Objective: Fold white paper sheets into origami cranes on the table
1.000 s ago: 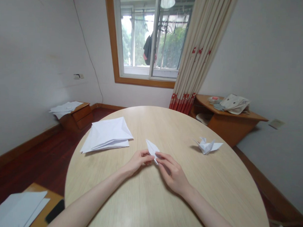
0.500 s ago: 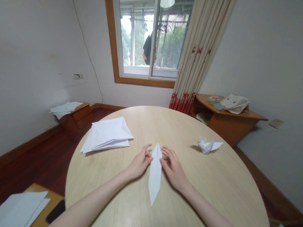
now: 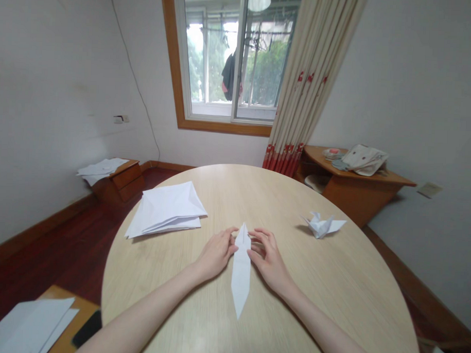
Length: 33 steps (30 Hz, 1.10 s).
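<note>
A long, narrow piece of folded white paper [image 3: 240, 274] lies on the round wooden table, pointed at both ends, with a folded slit near its far tip. My left hand [image 3: 217, 253] is at its left edge, the thumb on the paper and the fingers curled along the side. On the opposite edge, my right hand [image 3: 269, 257] pinches the paper with thumb and bent fingers. Some of the fingertips are hidden by the paper. To the right stands a folded paper crane [image 3: 321, 226], apart from both hands.
A stack of white paper sheets [image 3: 172, 208] lies on the table [image 3: 292, 317] at the left. Lower left, more paper [image 3: 29, 321] and a dark phone-like object [image 3: 86, 328] rest on a wooden surface. A corner desk [image 3: 364, 194] holding a cloth bag [image 3: 364, 160] stands at the back right.
My left fingers have closed in toward the paper's left edge. The near tip of the folded paper has swung slightly right. My right hand has barely shifted.
</note>
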Motion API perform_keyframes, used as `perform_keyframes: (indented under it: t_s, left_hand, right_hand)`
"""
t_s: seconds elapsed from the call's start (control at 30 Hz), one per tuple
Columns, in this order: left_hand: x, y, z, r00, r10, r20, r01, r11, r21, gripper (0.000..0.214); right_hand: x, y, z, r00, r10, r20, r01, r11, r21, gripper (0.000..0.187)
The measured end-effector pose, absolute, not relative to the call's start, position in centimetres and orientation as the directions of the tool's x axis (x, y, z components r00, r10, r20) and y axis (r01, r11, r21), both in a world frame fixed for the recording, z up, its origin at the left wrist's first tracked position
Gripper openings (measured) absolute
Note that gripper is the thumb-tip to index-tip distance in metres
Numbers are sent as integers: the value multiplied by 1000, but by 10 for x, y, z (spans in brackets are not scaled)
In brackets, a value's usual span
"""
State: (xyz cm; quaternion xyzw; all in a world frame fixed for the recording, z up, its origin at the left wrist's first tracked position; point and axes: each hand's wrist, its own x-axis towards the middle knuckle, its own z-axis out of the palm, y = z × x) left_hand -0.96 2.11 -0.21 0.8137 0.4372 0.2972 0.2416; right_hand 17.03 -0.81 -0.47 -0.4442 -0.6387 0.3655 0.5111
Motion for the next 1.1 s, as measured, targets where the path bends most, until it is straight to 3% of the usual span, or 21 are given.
perform_keyframes:
  t_s: [0.3,0.47,0.8,0.97,1.1]
  left_hand:
    - [-10,17,7,435,854,285,590,-509,627,23]
    - [-11,18,8,473,823,313,533,-551,642,5]
    - [-10,18,14,534,830,161,335,-383,861,23]
    - [-17,20,17,611,778,148,301,-401,865,34]
    - [-24,20,24,669,730,137,374,-490,787,36]
  right_hand:
    - [176,-3,-11,-141,916,375,409,399,-821,16]
    - [176,-5,1,-294,882,367,401,463,-790,15]
    - [189,-2,14,-435,873,222,323,382,-866,13]
    - [194,-3,20,-516,839,173,251,341,-906,28]
    - [195,-5,21,-527,838,142,252,314,-915,37]
